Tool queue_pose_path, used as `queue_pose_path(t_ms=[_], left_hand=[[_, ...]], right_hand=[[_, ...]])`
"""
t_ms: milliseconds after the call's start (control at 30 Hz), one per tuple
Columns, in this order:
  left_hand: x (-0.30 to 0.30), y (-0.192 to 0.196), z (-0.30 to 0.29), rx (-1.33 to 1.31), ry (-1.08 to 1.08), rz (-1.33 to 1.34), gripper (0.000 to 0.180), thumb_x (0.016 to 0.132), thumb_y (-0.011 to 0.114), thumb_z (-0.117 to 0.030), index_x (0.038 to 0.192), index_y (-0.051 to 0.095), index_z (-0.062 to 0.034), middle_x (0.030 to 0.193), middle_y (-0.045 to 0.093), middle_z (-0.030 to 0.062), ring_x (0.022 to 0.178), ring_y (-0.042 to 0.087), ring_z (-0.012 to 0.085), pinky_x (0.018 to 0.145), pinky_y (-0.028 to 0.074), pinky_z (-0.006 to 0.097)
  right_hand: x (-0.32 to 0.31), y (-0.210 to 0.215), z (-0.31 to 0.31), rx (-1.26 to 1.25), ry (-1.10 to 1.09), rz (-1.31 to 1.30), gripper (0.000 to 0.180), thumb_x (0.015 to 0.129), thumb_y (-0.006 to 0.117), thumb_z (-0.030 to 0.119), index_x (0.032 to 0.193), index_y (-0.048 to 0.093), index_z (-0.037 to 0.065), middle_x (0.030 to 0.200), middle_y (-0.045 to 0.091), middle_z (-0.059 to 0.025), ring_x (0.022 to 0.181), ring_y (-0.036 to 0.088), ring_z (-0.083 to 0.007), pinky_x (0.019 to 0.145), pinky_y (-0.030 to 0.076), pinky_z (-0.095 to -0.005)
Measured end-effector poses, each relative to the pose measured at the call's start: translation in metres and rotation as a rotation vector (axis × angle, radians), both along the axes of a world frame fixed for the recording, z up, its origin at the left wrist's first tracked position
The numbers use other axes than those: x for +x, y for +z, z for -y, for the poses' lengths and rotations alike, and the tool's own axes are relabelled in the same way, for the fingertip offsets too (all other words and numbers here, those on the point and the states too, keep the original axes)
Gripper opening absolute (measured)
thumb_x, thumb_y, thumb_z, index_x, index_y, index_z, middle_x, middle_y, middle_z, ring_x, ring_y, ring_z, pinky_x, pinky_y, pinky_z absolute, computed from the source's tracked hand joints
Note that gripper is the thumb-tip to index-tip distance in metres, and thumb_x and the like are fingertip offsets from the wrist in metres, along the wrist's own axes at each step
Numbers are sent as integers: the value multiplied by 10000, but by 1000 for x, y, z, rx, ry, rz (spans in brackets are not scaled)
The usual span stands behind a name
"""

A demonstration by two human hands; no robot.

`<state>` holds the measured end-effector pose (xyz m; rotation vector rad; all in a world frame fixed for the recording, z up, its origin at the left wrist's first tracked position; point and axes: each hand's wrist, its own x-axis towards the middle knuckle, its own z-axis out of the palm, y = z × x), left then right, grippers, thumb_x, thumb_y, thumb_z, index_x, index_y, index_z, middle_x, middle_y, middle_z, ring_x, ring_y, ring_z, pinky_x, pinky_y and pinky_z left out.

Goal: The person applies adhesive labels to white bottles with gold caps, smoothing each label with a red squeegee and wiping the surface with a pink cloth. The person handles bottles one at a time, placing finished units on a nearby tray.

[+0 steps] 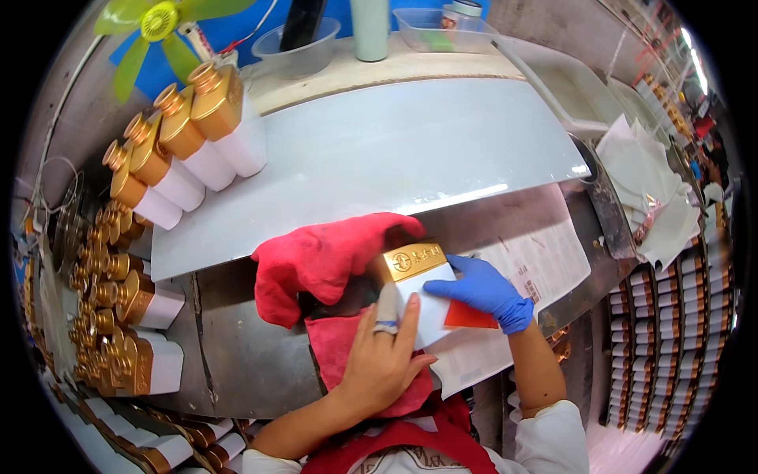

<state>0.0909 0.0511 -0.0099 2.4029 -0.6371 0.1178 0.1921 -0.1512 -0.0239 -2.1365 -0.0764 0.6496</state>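
A white bottle (433,306) with a gold embossed shoulder lies tilted over the bench in front of me. My right hand (474,284), in a blue glove, grips its right side. An orange-red patch (469,315) shows just under that hand; I cannot tell whether it belongs to the bottle. My left hand (384,347) is bare, with a pale wrap on one finger. Its fingers are stretched out and rest against the bottle's left side. A crumpled red cloth (316,265) lies beside the bottle's left, and more red cloth (335,347) spreads near my left wrist.
A grey sheet panel (410,146) spans the bench behind, with several gold-and-white bottles (225,118) standing at its left end. More bottles (150,363) crowd the left. Printed paper (545,245) lies at right. Bottle stacks (671,340) fill the far right. A green fan (159,21) stands at back left.
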Motion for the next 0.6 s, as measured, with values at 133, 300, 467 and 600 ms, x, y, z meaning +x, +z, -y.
queue_pose_path(t_ms=[133,300,467,600], left_hand=[[11,-17,10,165,-28,32,740,749,726,-192,1345,396,96,990,517,362,1203,388,560,1084,208,624],[11,-27,9,-23,-111,141,540,753,573,-28,1289,520,19,927,546,339,1226,393,547,1106,167,634],[-6,-1,14,-92,-174,304,469,781,547,-43,1248,588,-58,881,584,283,1210,453,525,978,397,612],[-25,2,15,-112,-179,438,407,812,592,-98,1218,614,-73,1063,578,279,1222,454,505,932,459,582]], right_hand=[[15,-8,6,135,-19,-191,474,864,657,298,1197,603,-35,1047,665,-111,921,593,-126,843,479,-287],[-11,-23,16,366,-231,-175,479,859,651,264,1217,579,-47,1002,664,-93,875,591,-109,785,482,-259],[-56,-13,25,628,-443,-171,477,859,589,182,1277,528,-39,1094,630,-64,957,573,-109,846,458,-253],[-87,7,18,617,-557,-32,537,808,585,171,1291,511,-53,1090,631,-79,965,574,-119,833,455,-256]])
